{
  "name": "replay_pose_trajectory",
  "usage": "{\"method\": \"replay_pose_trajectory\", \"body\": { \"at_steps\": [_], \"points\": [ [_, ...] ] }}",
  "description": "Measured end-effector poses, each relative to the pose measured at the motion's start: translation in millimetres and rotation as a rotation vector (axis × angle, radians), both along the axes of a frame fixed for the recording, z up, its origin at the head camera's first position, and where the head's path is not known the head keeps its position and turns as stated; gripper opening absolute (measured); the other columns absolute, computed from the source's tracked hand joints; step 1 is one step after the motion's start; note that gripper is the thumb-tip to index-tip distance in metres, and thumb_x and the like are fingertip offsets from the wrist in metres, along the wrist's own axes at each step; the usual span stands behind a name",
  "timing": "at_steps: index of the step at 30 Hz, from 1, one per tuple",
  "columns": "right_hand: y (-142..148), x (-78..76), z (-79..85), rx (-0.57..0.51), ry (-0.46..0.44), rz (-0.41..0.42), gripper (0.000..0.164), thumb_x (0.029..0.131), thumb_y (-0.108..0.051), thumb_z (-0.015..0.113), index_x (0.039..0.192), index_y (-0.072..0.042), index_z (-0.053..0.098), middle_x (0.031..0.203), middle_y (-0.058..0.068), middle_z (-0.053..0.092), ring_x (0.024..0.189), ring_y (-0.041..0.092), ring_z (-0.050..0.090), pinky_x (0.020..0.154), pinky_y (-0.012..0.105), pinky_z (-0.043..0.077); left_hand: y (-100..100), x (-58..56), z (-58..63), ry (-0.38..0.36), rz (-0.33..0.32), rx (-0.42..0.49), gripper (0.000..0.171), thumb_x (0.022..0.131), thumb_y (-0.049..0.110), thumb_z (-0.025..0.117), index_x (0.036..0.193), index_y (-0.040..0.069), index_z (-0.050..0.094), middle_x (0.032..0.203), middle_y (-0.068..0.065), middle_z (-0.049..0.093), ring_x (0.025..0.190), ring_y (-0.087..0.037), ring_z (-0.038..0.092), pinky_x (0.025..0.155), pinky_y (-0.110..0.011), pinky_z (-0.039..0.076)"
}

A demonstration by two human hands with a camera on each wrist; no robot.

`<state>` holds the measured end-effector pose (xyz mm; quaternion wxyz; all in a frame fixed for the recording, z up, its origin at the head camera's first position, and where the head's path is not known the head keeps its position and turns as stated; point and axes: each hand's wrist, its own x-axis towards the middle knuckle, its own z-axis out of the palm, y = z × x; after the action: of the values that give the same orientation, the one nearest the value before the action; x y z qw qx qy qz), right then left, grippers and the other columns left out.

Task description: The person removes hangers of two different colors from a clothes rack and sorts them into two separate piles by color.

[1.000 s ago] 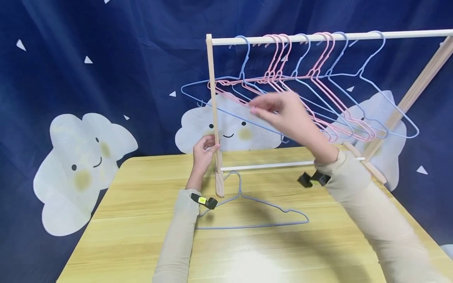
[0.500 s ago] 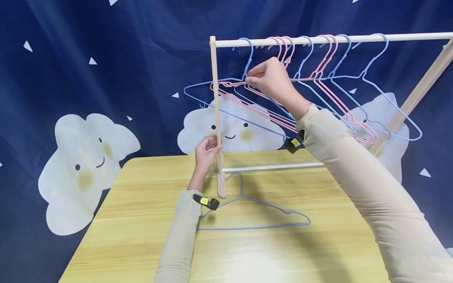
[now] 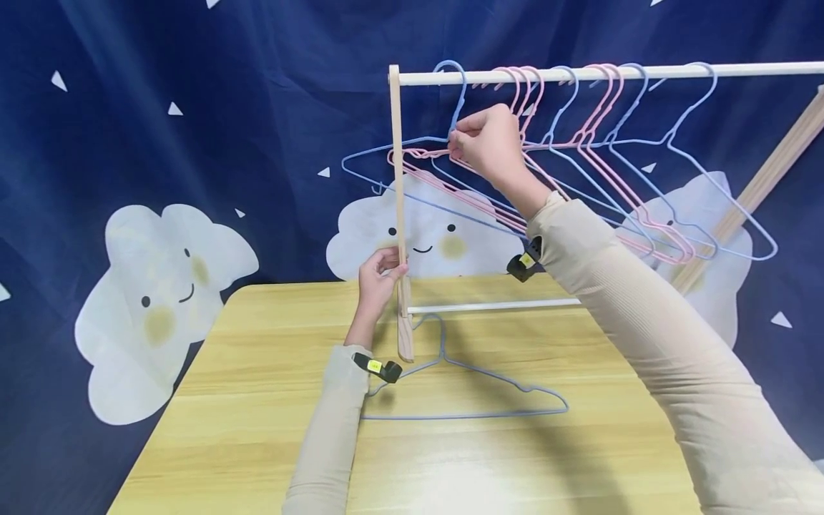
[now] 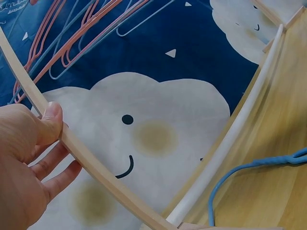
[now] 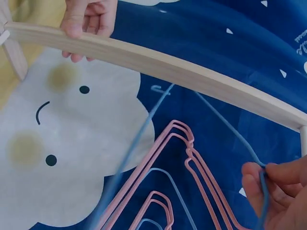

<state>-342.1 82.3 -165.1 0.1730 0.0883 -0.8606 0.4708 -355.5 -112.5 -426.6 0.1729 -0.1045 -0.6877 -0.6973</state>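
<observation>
My right hand [image 3: 492, 143] pinches a blue wire clothes hanger [image 3: 463, 89] at its neck, below the hook, near the left end of the rack's white rail [image 3: 766, 69]. The hook arches above the rail. In the right wrist view, thumb and fingers of the right hand [image 5: 283, 196] close on the blue wire. My left hand [image 3: 380, 282] holds the rack's wooden post [image 3: 398, 179] low down, thumb in front. In the left wrist view its fingers wrap behind the post. Another blue hanger [image 3: 476, 415] lies flat on the table, its left end hidden by the left forearm.
Several pink hangers [image 3: 621, 82] and blue hangers [image 3: 713, 82] hang along the rail, to the right of the pinched one. A white lower bar [image 3: 496, 306] joins the rack's feet on the wooden table [image 3: 257, 400]. A dark blue cloud-print curtain [image 3: 290, 71] stands behind.
My right hand has risen from in front of the hangers to the leftmost blue hanger and now pinches it. That hanger's hook sits higher above the rail. My left hand stays on the post.
</observation>
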Motion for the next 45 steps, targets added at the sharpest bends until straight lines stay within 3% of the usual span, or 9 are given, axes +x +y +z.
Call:
{"method": "replay_pose_trajectory", "body": {
  "at_steps": [4, 9, 16, 20, 27, 34, 39, 45],
  "points": [
    [8, 1.4, 0.0, -0.087, 0.055, -0.020, 0.020, 0.097, -0.010, 0.067, 0.109, 0.002, 0.077, 0.085, 0.005, 0.076, 0.070, 0.004, 0.070, 0.078, 0.020, 0.062, 2, 1.6, -1.0, 0.013, -0.002, -0.002, 0.027, 0.088, -0.007, 0.073, 0.115, -0.006, 0.069, 0.114, -0.028, 0.071, 0.090, -0.008, 0.067, 0.084, -0.017, 0.059],
    [22, 5.9, 3.2, -0.248, 0.040, 0.004, 0.022, 0.094, -0.009, 0.072, 0.112, 0.002, 0.076, 0.072, -0.005, 0.072, 0.068, 0.006, 0.072, 0.072, 0.018, 0.061, 2, 2.5, -2.4, 0.016, 0.000, -0.003, 0.027, 0.088, -0.008, 0.072, 0.115, -0.005, 0.069, 0.113, -0.026, 0.072, 0.091, -0.008, 0.067, 0.084, -0.019, 0.059],
    [46, 19.9, -1.9, -0.412, 0.023, 0.069, 0.027, 0.090, -0.003, 0.074, 0.115, 0.007, 0.073, 0.074, -0.001, 0.074, 0.071, 0.009, 0.074, 0.072, 0.018, 0.061, 1, 3.2, -4.1, 0.020, -0.001, -0.003, 0.027, 0.089, -0.007, 0.072, 0.115, -0.005, 0.068, 0.114, -0.026, 0.072, 0.091, -0.007, 0.067, 0.083, -0.017, 0.059],
    [62, 32.5, -11.3, -0.457, 0.078, 0.084, 0.025, 0.090, 0.001, 0.074, 0.113, 0.010, 0.073, 0.073, -0.002, 0.075, 0.069, 0.009, 0.074, 0.071, 0.018, 0.061, 1, 2.9, -3.1, 0.012, 0.005, -0.011, 0.027, 0.089, -0.006, 0.073, 0.115, -0.004, 0.069, 0.114, -0.025, 0.072, 0.092, -0.010, 0.067, 0.084, -0.020, 0.059],
    [89, 57.8, -40.6, -0.304, 0.208, -0.028, 0.016, 0.092, -0.002, 0.071, 0.104, 0.007, 0.077, 0.068, -0.015, 0.072, 0.067, 0.001, 0.072, 0.071, 0.014, 0.060, 1, 0.2, 0.0, 0.016, 0.003, -0.014, 0.026, 0.089, -0.005, 0.073, 0.115, -0.003, 0.069, 0.114, -0.024, 0.072, 0.093, -0.009, 0.067, 0.086, -0.022, 0.060],
    [105, 76.6, -88.5, -0.111, 0.261, -0.076, 0.016, 0.094, -0.001, 0.069, 0.102, 0.011, 0.076, 0.067, -0.028, 0.066, 0.062, -0.009, 0.066, 0.066, 0.008, 0.057, 2, -0.3, 2.0, 0.026, 0.009, -0.001, 0.027, 0.088, -0.007, 0.072, 0.115, -0.005, 0.069, 0.113, -0.026, 0.072, 0.091, -0.009, 0.067, 0.084, -0.020, 0.060],
    [122, 85.3, -119.9, -0.070, 0.206, -0.060, 0.016, 0.094, 0.001, 0.068, 0.102, 0.014, 0.074, 0.066, -0.030, 0.064, 0.061, -0.010, 0.065, 0.062, 0.008, 0.056, 3, -0.3, 2.6, 0.015, 0.015, -0.015, 0.029, 0.088, -0.008, 0.073, 0.116, -0.006, 0.068, 0.115, -0.026, 0.072, 0.092, -0.011, 0.067, 0.086, -0.021, 0.059],
    [141, 83.5, -148.4, -0.095, 0.007, 0.007, 0.023, 0.097, 0.003, 0.064, 0.107, 0.023, 0.067, 0.061, -0.028, 0.064, 0.057, -0.007, 0.064, 0.059, 0.011, 0.057, 2, -1.4, 3.7, -0.001, 0.019, -0.013, 0.028, 0.088, -0.009, 0.072, 0.115, -0.005, 0.069, 0.115, -0.027, 0.072, 0.095, -0.017, 0.069, 0.087, -0.020, 0.058]
  ]
}}
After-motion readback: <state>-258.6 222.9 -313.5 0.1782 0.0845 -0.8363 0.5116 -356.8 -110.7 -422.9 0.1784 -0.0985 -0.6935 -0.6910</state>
